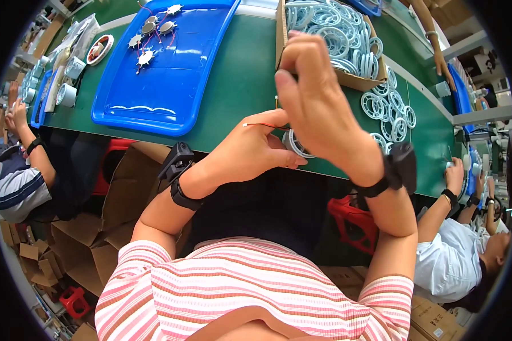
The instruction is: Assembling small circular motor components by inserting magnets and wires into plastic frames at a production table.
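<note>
My left hand is closed on a small round pale housing at the table's front edge, thumb along its near side. A thin red and black wire with a white plug trails over the back of that hand. Just above and to the right, my right hand is raised with bent fingers, its wrist covering part of the housing. Whatever its fingers may hold is hidden. Pale blue rings lie loose on the green table, right of my right hand.
A blue tray with several wired metal discs stands left. Behind my right hand is a cardboard box heaped with pale blue rings. A red-and-white ring and white cups sit far left. People work on both sides; red stools stand below.
</note>
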`<state>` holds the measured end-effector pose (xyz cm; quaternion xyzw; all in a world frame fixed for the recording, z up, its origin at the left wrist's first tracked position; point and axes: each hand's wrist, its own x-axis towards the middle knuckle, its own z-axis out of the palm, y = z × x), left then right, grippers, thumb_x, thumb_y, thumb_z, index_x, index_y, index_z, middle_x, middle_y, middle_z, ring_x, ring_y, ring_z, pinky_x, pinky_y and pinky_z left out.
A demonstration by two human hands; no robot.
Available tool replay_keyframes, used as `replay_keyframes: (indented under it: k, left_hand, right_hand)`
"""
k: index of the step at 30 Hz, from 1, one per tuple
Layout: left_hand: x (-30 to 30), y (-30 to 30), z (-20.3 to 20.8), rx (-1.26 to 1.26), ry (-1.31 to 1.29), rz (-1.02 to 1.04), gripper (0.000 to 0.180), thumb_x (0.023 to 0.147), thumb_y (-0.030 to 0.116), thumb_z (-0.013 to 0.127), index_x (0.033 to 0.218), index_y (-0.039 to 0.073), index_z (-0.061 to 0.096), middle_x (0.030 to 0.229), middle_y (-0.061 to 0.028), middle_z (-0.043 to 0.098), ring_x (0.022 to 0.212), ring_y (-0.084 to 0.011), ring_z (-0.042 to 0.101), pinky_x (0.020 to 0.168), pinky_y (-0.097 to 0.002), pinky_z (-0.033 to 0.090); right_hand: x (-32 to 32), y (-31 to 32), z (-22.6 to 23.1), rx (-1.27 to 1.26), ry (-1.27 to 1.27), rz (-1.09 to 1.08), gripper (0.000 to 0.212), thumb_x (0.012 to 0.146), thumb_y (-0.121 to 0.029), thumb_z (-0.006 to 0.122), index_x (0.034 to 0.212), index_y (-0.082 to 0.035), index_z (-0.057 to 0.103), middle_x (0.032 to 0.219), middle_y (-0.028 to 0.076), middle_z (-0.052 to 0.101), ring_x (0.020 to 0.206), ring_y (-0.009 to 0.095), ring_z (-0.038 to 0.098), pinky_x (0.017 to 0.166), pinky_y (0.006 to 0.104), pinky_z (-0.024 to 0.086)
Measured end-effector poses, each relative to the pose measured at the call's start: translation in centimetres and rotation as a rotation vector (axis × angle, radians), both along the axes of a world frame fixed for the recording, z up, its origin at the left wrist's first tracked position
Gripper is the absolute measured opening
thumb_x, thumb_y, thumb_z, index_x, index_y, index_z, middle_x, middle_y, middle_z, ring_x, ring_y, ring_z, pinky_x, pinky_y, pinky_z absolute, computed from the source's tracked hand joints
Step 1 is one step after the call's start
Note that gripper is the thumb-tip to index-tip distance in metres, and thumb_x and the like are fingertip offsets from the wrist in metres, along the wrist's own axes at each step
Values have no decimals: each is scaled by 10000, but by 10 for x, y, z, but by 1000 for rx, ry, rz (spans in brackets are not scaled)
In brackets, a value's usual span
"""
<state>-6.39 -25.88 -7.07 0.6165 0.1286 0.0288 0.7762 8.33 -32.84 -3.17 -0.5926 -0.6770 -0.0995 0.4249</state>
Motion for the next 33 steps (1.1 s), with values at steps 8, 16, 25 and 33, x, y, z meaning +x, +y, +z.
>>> replay_keyframes:
  k: [8,16,25,33]
  left_hand:
    - [-1,-9,-18,97,-273,158,567,849,-115,702,1374,25,541,1349,-100,579,1080,-161,664,887,-282,579]
    - [-6,-8,-21,10,-359,163,585,880,-158,631,1423,15,499,1465,-135,480,1260,-210,582,999,-317,558]
    - [-58,13,39,255,-320,194,401,899,-42,691,1289,25,623,1359,-134,571,1073,-176,668,811,-273,586]
    - [-139,141,0,1713,461,1118,387,855,279,800,1095,-3,685,1128,-177,639,1000,-332,636,892,-390,507]
  right_hand:
    - [14,-51,51,-19,101,-65,215,930,44,544,1139,1,568,1207,163,564,1069,335,571,980,368,443]
    - [-19,-85,9,-347,218,-95,515,820,-18,738,1311,-16,582,1312,171,585,1262,321,536,1051,396,432]
    - [30,-145,-2,-114,139,-700,552,856,-50,750,1380,-29,580,1367,112,579,1219,241,555,1018,358,466]
    - [216,-302,-76,-145,33,-1254,455,998,-258,664,1419,-109,577,1340,130,584,1189,278,592,1024,383,460]
